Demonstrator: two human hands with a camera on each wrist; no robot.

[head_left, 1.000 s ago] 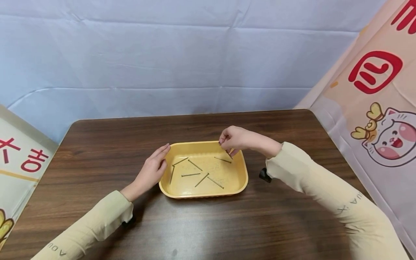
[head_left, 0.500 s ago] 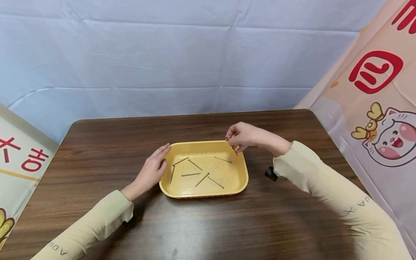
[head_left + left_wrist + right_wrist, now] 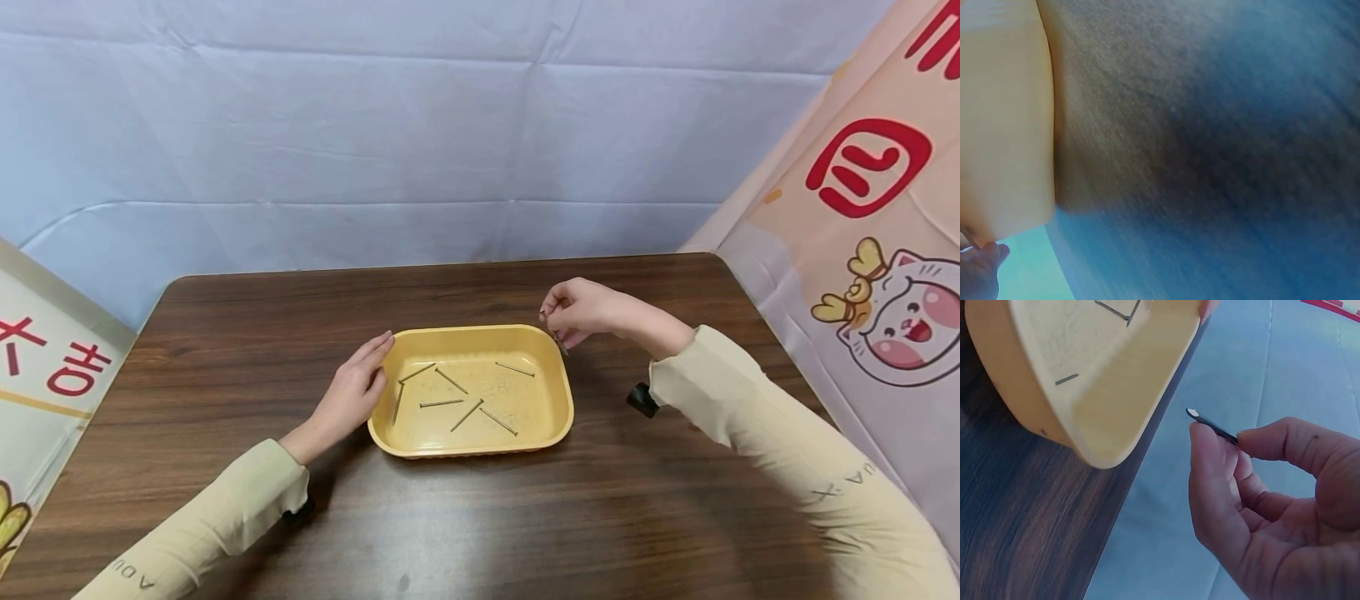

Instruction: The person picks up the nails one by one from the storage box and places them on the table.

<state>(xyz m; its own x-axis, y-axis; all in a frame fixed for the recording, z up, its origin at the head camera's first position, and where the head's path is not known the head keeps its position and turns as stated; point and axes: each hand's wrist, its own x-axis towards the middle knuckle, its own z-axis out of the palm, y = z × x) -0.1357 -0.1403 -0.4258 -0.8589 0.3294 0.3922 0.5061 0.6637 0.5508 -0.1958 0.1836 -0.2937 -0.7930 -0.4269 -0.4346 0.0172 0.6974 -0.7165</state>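
A yellow plastic tray (image 3: 471, 451) stands on the table with several nails (image 3: 441, 403) scattered over its floor. My left hand (image 3: 351, 392) rests on its left rim, fingers stretched along the edge. In the left wrist view the tray's wall (image 3: 1004, 125) fills the left side, with fingers at its lower corner. My right hand (image 3: 581, 310) is just beyond the tray's far right corner. Thumb and forefinger pinch a thin dark nail (image 3: 1211, 427), its pale end sticking out past the fingertips in the right wrist view.
The dark wood table (image 3: 465, 525) carries the tray at its middle. A pale cloth (image 3: 420, 150) hangs behind the far edge, and printed banners (image 3: 885, 250) hang at the sides. A black wrist strap piece (image 3: 642, 400) sits below the right cuff.
My right hand has moved right and slightly away, from over the tray's interior to outside its far right corner, carrying the pinched nail. The left hand and tray have stayed put.
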